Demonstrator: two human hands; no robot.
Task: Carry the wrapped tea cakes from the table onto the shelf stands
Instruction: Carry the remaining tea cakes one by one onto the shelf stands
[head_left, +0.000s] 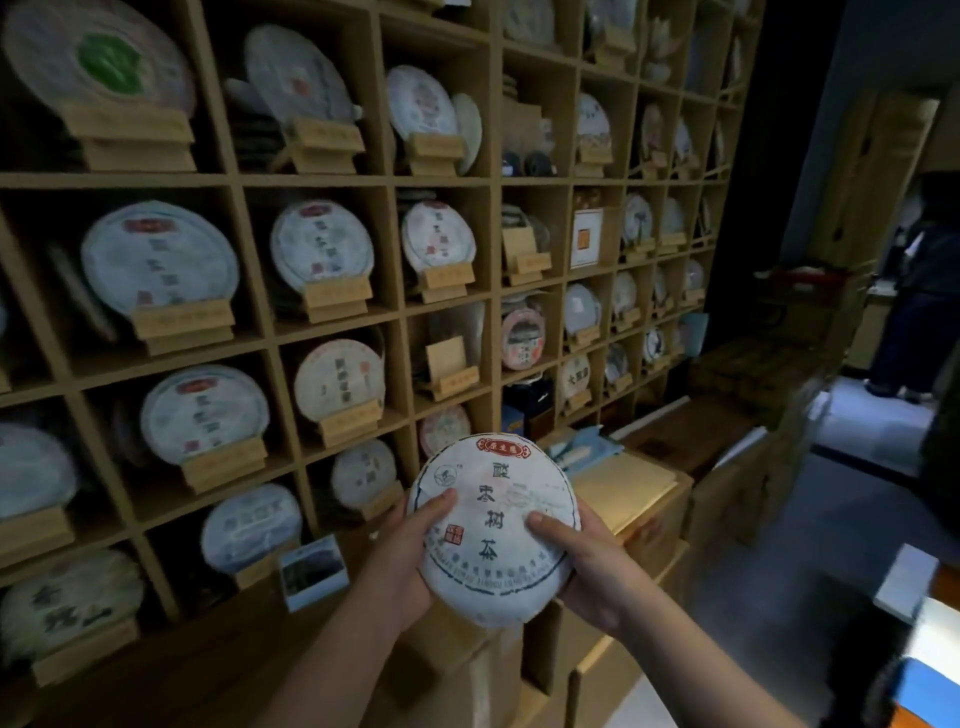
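Both hands hold the round tea cake (496, 525) between them: left grip (410, 553), right grip (587, 564), thumbs on top.

A round white paper-wrapped tea cake (493, 530) with a red seal and dark characters — face toward the camera, upright — sits at 6 o'clock, before wooden shelf stands (447, 382) at 12 o'clock.

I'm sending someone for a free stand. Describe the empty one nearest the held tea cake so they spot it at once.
Start at the big wooden shelf wall. Go to the cubby just above the tea cake held by the left hand and right hand. Its wooden stand holds no cake, unlike the neighbours to its left and right.
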